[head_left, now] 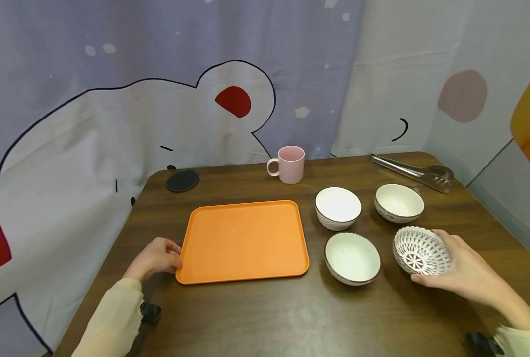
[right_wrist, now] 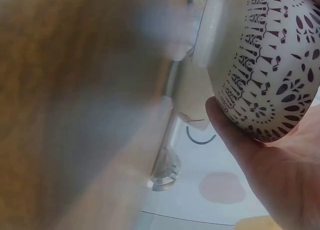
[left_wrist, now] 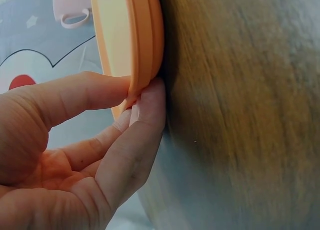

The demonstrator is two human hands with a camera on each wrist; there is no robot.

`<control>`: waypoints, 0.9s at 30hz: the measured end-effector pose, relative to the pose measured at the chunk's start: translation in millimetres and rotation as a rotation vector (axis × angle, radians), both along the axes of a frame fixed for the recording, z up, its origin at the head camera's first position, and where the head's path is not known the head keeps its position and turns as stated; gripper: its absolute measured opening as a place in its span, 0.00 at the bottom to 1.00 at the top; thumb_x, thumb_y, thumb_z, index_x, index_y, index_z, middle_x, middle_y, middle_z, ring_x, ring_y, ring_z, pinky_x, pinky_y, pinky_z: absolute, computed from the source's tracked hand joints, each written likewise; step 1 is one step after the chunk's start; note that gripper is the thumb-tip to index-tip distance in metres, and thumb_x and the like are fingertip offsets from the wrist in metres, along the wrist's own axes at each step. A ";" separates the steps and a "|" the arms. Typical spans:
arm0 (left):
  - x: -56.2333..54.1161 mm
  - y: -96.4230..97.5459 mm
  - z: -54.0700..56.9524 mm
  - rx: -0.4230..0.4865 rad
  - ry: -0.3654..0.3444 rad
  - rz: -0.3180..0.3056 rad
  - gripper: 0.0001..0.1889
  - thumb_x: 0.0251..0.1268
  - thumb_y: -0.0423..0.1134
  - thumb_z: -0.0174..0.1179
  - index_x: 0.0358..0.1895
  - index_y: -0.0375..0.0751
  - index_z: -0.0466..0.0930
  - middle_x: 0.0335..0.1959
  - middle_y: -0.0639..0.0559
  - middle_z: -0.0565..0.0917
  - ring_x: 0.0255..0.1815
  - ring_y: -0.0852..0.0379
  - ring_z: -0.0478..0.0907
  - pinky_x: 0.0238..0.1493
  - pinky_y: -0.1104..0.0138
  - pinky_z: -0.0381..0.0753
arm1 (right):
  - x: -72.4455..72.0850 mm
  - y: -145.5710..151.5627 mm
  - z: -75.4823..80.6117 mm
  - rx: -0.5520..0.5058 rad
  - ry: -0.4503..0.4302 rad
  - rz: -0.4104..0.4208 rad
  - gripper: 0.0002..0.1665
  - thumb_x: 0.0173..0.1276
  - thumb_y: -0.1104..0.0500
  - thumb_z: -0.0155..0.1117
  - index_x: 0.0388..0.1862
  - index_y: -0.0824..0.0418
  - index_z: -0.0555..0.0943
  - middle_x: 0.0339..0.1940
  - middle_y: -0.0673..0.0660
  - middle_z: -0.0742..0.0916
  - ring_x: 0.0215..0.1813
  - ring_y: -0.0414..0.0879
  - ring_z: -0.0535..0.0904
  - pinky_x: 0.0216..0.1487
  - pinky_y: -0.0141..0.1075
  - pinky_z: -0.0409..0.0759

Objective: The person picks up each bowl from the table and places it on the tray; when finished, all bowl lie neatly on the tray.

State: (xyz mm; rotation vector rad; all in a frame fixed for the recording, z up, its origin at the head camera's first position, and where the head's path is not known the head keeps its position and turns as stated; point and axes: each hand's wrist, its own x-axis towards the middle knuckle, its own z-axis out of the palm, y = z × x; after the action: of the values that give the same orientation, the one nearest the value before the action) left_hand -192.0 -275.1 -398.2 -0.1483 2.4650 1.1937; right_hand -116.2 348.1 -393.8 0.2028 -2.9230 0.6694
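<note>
My left hand pinches the near left corner of an orange tray; in the left wrist view the thumb lies on the tray rim and fingers reach under it. On the right side, my right hand grips a patterned bowl by its right side. The right wrist view shows dark floral marks on this bowl's outer wall, with its foot off the table. Left of it sits a pale green bowl with a brown rim. Behind stand a white bowl and a cream bowl.
A pink mug stands at the table's back edge, and a dark round coaster lies at the back left. Metal tongs lie at the back right. A printed curtain hangs behind the wooden table.
</note>
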 end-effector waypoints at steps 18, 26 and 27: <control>3.0 -3.1 -2.7 0.018 0.007 0.010 0.20 0.49 0.21 0.62 0.47 0.17 0.72 0.32 0.40 0.78 0.29 0.55 0.79 0.37 0.58 0.87 | 4.6 -33.6 32.1 -0.016 0.045 0.036 0.64 0.42 0.41 0.81 0.71 0.69 0.60 0.57 0.71 0.72 0.50 0.65 0.74 0.42 0.60 0.76; 2.9 -2.0 -3.3 0.020 0.011 0.011 0.20 0.49 0.21 0.62 0.48 0.17 0.72 0.32 0.40 0.78 0.29 0.54 0.79 0.38 0.57 0.87 | -0.3 -49.6 41.9 -0.039 0.064 0.057 0.66 0.42 0.42 0.81 0.72 0.71 0.58 0.59 0.73 0.71 0.52 0.67 0.73 0.46 0.63 0.74; 2.9 -1.8 -3.3 0.022 0.010 0.012 0.20 0.49 0.21 0.62 0.48 0.17 0.72 0.32 0.40 0.78 0.30 0.54 0.79 0.38 0.57 0.87 | -0.9 -51.6 42.5 -0.039 0.067 0.060 0.66 0.42 0.42 0.81 0.72 0.70 0.58 0.59 0.73 0.71 0.52 0.67 0.73 0.46 0.63 0.74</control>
State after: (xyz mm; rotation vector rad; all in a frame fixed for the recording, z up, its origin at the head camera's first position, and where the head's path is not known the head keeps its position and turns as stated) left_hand -189.1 -276.9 -401.5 -0.1508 2.4619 1.2294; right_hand -117.1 296.5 -351.4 0.3039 -2.8475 0.7133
